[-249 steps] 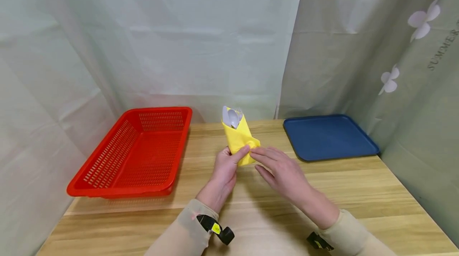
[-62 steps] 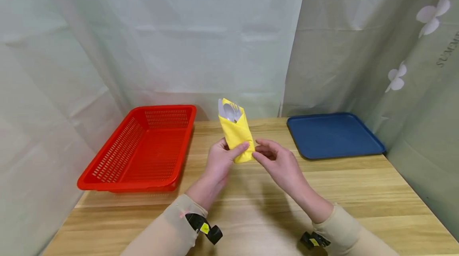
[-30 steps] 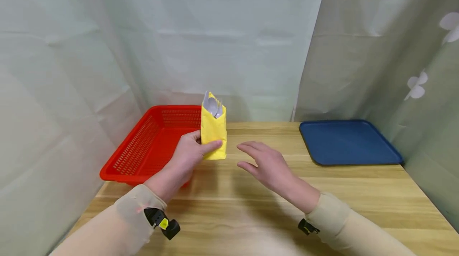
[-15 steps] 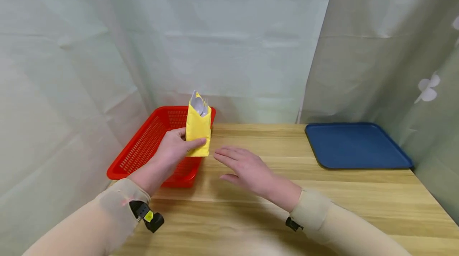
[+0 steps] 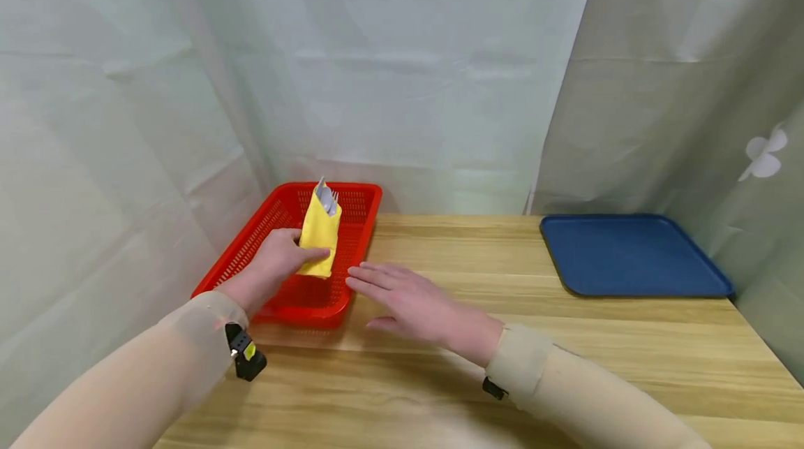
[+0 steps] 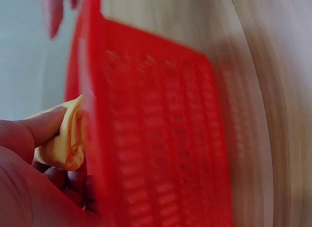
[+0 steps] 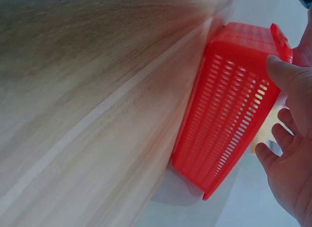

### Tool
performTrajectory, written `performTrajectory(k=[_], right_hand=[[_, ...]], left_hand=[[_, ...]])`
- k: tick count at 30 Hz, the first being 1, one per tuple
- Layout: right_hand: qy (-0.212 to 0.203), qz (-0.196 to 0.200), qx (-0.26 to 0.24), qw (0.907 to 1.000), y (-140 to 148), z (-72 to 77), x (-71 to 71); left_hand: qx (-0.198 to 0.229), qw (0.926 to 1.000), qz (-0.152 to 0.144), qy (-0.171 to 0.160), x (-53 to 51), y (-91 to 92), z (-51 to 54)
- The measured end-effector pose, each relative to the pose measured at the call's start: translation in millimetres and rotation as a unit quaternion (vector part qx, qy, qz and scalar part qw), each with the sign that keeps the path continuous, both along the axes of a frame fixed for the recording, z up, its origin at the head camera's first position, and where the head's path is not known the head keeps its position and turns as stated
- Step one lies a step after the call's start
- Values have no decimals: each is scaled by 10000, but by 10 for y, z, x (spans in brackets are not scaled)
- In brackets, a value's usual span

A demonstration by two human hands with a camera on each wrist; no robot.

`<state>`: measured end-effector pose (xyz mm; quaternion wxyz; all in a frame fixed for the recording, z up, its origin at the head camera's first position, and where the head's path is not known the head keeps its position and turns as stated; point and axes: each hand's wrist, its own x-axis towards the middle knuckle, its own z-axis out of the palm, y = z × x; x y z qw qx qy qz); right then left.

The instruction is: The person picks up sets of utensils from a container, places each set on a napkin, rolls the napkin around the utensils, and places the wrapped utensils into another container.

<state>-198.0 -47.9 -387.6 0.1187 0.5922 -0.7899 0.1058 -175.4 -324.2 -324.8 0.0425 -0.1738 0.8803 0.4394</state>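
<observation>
My left hand (image 5: pixel 276 262) grips a folded yellow napkin pouch (image 5: pixel 321 234) near its lower end, thumb across the front. Grey cutlery (image 5: pixel 327 199) sticks out of the pouch top: a knife, a spoon and a fork. In the head view the pouch is over the red plastic basket (image 5: pixel 361 225), tilted slightly. The left wrist view shows the thumb (image 6: pixel 46 124) on the yellow cloth beside the basket's rim. My right hand (image 5: pixel 402 299) holds nothing; its fingers are extended near the basket's right side. Whether it touches the rim I cannot tell.
A blue tray (image 5: pixel 634 253) lies at the back right of the wooden table (image 5: pixel 452 253). Pale curtains (image 5: pixel 408 72) hang behind and on both sides.
Earlier both hands were at the pouch in mid-table. The right hand has let go of it. The left hand has carried the pouch left over the basket, and the right hand has followed leftward.
</observation>
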Motion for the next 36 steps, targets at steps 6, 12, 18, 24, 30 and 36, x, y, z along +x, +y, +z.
performTrajectory(k=[6,12,18,24,30,36], right_hand=[[-108,-48,219,9997,-45,-34,38],[-160,-15,206,9997,-41,-66,82],[-131,19,95,9999,-28,-65,98],[-87,60,17,9999,1,-70,102],[-198,36,25,9998,25,-73,106],[-214,13,45,9998,38,-66,116]], left_hand=[[-184,9989,-18,-432,-103,-131,-184],[-665,9952,-63,-715,-128,-112,-308],[-633,9936,-113,-931,-132,-47,-347],[-691,9906,-126,-1173,-153,-9,-374],[-640,9884,-88,-1373,-161,24,-377],[-550,9880,-39,-1440,-152,47,-351]])
